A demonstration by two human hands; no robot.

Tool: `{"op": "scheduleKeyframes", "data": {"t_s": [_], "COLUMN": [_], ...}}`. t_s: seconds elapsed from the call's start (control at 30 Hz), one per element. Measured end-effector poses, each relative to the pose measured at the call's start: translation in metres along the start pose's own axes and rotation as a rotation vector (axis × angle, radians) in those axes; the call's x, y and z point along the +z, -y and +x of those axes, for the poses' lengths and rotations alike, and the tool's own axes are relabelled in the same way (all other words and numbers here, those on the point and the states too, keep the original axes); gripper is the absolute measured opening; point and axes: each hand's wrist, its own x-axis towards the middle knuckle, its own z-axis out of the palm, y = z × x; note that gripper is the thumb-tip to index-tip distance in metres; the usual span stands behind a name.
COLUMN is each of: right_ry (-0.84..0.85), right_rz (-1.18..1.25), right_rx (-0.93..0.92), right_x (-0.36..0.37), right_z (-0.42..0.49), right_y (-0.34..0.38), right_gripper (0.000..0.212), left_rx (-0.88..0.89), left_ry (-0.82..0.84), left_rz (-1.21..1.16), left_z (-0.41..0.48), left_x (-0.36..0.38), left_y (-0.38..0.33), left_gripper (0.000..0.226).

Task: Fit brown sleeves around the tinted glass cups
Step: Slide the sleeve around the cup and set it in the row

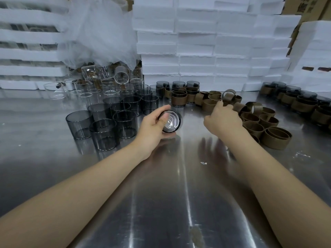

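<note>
Currently left hand [152, 127] grips tinted cup [172, 122] sideways; right hand [222, 119] pinches brown sleeve [230, 97] above sleeve pile [265, 126].

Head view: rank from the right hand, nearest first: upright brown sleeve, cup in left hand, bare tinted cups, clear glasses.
1. brown sleeve, pinched in the right hand.
2. held cup, in the left hand, centre.
3. bare tinted cups, left.
4. clear glasses, far back left.
</note>
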Motion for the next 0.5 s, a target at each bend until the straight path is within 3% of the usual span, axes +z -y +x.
{"op": "scheduleKeyframes", "data": {"t_s": [0.23,0.5], "right_ry": [0.03,-0.067], "right_rz": [-0.008,0.062], "right_rx": [-0.062,-0.15], "right_x": [0.002,0.006], "right_z": [-0.002,-0.007], "right_y": [0.005,0.011], "right_gripper": [0.037,0.03], "left_rx": [-0.013,-0.011], "left_ry": [-0.012,-0.008], "left_rz": [0.007,0.046], "left_z": [0.002,0.002], "left_x": [-0.002,0.0], "left_y": [0.002,0.002], "left_gripper": [0.03,0.027]}}
